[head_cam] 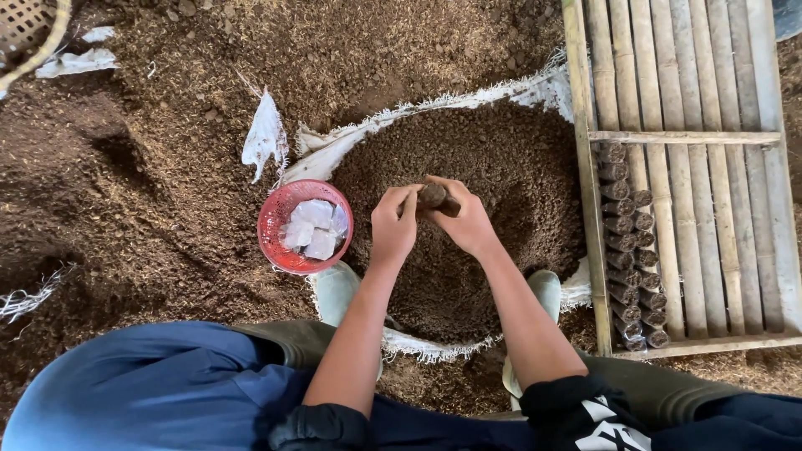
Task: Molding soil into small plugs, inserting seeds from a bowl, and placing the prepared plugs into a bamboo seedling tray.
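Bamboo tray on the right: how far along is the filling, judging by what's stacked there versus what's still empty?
Done: two short columns of soil-filled tubes lie along the left edge of the bamboo tray. In hand: the left hand and right hand hold one more soil tube over the soil pile. Left: most tray slats are bare, and the red basket holds clear bags.

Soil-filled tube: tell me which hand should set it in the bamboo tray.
Probably right. The right hand grips the soil-filled tube and is nearer the bamboo tray; the left hand only steadies its end.

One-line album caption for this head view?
Both hands press a soil-filled tube over a soil heap, beside a red basket.
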